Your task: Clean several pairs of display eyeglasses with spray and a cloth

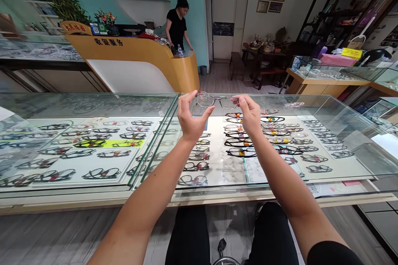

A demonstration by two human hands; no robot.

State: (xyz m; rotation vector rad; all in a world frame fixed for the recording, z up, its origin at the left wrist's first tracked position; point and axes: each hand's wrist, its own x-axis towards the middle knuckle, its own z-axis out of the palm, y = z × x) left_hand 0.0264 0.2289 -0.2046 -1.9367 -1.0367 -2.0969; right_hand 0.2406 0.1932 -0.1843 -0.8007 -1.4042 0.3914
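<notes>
Sharing one eyeglass frame (pixel 217 99), left hand (pixel 190 120) and right hand (pixel 251 115) hold opposite sides; one person (pixel 177 22) stands beyond.

Looks forward and down from the wearer's head, close above the glass eyeglass showcase (pixel 217 174); faces across it toward the cashier counter (pixel 149 51) and pale door (pixel 225 4) beyond, with black-trousered thighs (pixel 188 236) at the bottom edge.

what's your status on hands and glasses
Left hand at one end, thumb and fingers apart. Right hand pinching the other. Glasses raised, lenses unobstructed by fingers. Glass case below.
</notes>
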